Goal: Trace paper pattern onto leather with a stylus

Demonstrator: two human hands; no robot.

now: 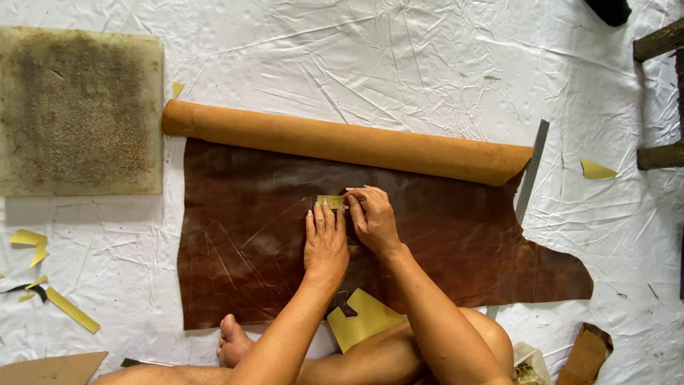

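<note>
The left hand (325,239) lies flat, palm down, fingers straight and pressed together, pointing away from the person, its fingertips resting on the near edge of a small yellow rectangular paper template (330,202). The right hand (372,219) sits just beside it, fingers curled and bunched at the template's right end; whether it pinches a tool there cannot be told. The template's long axis runs left to right, across the fingers of the left hand.

Both hands and the template rest on a dark brown leather hide (442,235) spread flat, with faint scored outlines to the left of the left hand. Just beyond the fingertips, the hide's far part is rolled into a long tan tube (342,142) lying nearly left to right. Open leather extends well to either side of the hands.

Both forearms reach forward from the lower edge, nearly parallel, over a larger yellow cut-out pattern piece (363,319) near the person's bare knee. A grey metal ruler (533,167) lies off to the right, a worn square cutting board (80,110) far left, all on crumpled white sheeting (399,57).
</note>
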